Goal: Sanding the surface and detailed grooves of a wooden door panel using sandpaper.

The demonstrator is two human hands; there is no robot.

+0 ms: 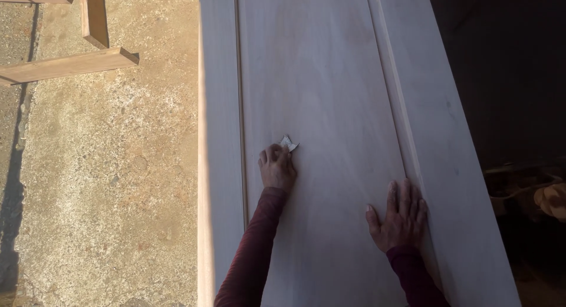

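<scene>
Head view: left hand fingers pinch folded sandpaper against the pale door panel; right hand lies flat, fingers spread.

On a pale wooden door panel, the left hand presses a small folded piece of sandpaper while the right hand lies flat beside the raised moulding.
</scene>
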